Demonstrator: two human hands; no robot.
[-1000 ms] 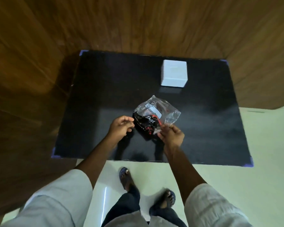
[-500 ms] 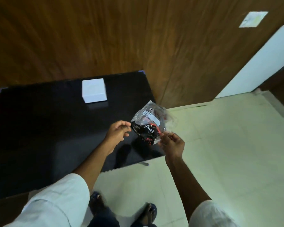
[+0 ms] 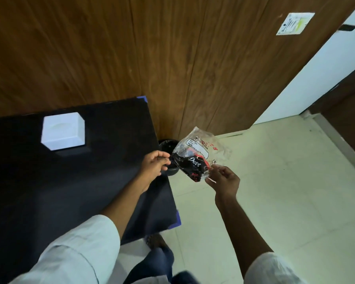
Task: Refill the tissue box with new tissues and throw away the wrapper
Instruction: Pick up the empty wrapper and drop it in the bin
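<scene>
Wood-panelled wall [image 3: 111,48] fills the top of my view, pale tiled floor [image 3: 285,201] spreads out on the right. The black counter [image 3: 49,191] runs along my left side, and the white tissue box [image 3: 63,131] sits on it toward the wall, well away from my hands. Just past the counter's far corner there's a dark bin [image 3: 166,145] on the floor against the wall, partly hidden behind the wrapper. The crumpled clear wrapper [image 3: 199,153], dark printed patch with white lettering, hangs in the air over the floor, right in front of that bin. My right hand [image 3: 223,179] pinches its lower edge, fingers closed on the plastic. My left hand [image 3: 155,163] is at the wrapper's left edge, fingers curled in narrow; whether they actually grip it I can't tell.
</scene>
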